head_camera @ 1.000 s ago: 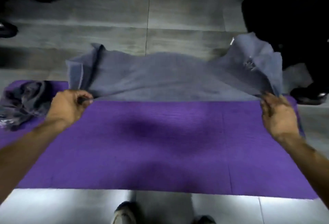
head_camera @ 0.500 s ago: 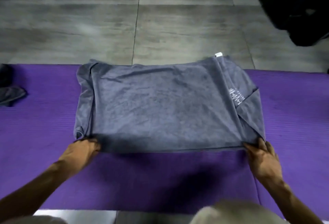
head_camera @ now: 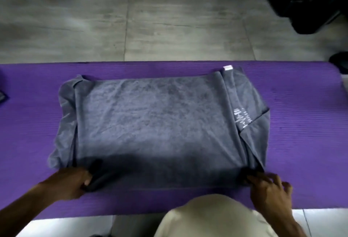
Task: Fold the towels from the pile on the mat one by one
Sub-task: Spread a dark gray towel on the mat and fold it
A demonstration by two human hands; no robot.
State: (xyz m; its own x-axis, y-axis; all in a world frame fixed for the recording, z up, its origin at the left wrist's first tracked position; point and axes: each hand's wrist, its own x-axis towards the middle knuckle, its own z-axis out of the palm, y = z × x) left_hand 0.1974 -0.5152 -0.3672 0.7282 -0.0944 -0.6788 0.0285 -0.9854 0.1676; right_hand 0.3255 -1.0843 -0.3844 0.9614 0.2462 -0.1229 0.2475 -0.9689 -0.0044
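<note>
Purple mat on grey tile; grey towel gripped at 7 o'clock corner by left hand, pinched at 5 o'clock by right hand.

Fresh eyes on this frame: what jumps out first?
A grey towel spread over the middle of a purple mat, white lettering near its right edge. At its near edge, the left hand and right hand each have a grip on a corner. Grey floor tiles lie beyond the mat.

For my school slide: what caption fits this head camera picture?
Both hands, left hand and right hand, grip the grey towel on the purple mat.
</note>
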